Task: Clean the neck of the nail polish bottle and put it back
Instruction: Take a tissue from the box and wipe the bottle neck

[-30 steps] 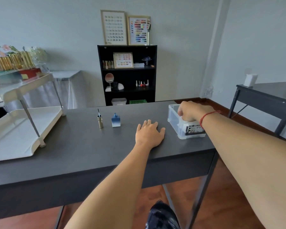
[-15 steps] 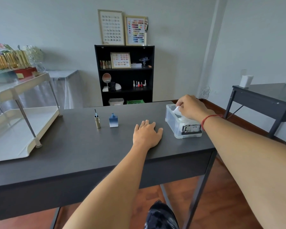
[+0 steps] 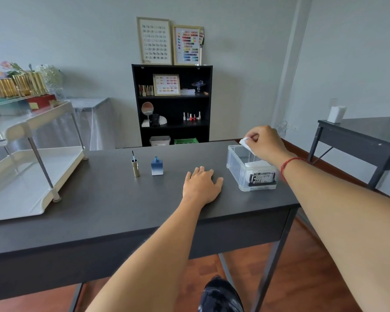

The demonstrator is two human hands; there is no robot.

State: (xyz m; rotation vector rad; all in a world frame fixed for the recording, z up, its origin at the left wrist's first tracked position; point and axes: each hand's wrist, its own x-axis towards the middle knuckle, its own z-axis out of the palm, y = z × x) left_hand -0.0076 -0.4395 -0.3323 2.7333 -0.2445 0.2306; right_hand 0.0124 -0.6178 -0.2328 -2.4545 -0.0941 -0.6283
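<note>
A person's right hand (image 3: pixel 265 143) pinches a white wipe (image 3: pixel 245 143) above the clear box (image 3: pixel 234 168) at the far right of the dark desk (image 3: pixel 99 199).
The left hand (image 3: pixel 202 184) lies flat, fingers straight, near the desk's middle. To its far left the uncapped blue nail polish bottle (image 3: pixel 157 167) stands upright, with its gold brush cap (image 3: pixel 135 167) standing just beside it on the left.

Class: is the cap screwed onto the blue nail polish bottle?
No, the blue nail polish bottle shows a bare threaded neck, and the gold cap stands apart beside it, brush pointing up.
</note>
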